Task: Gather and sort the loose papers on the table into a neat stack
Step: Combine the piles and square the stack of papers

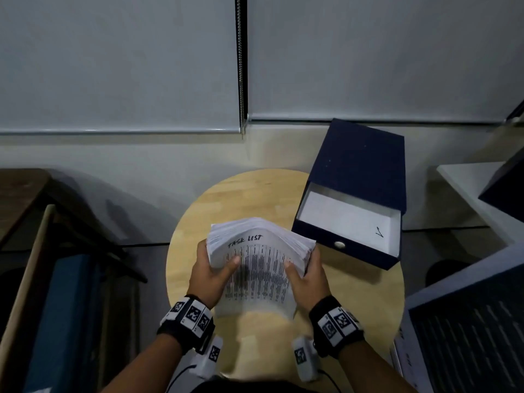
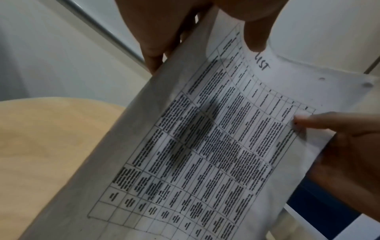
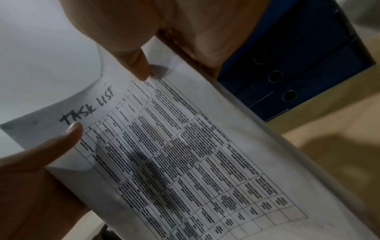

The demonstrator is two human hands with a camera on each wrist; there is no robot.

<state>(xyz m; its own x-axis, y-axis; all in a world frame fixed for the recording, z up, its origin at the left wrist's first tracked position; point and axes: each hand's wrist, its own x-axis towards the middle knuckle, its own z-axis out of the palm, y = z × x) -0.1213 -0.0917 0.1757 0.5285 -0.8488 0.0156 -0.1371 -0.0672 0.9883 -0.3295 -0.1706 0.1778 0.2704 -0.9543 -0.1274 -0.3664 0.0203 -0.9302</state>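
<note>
A thick stack of papers (image 1: 256,265) stands tilted on its lower edge on the round wooden table (image 1: 195,222). Its top sheet is a printed table headed "TASK LIST" (image 3: 88,108). My left hand (image 1: 211,275) grips the stack's left edge, thumb on the top sheet. My right hand (image 1: 307,275) grips the right edge the same way. In the left wrist view the top sheet (image 2: 205,146) fills the frame, with my left thumb (image 2: 255,35) on it and the right thumb (image 2: 312,121) opposite. The upper edges of the sheets fan unevenly.
A dark blue drawer box (image 1: 357,194) lies at the table's back right, its drawer pulled open with a white sheet inside. Blue binders (image 3: 304,65) show in the right wrist view. A dark wooden bench (image 1: 25,199) stands left, a white desk (image 1: 470,188) right.
</note>
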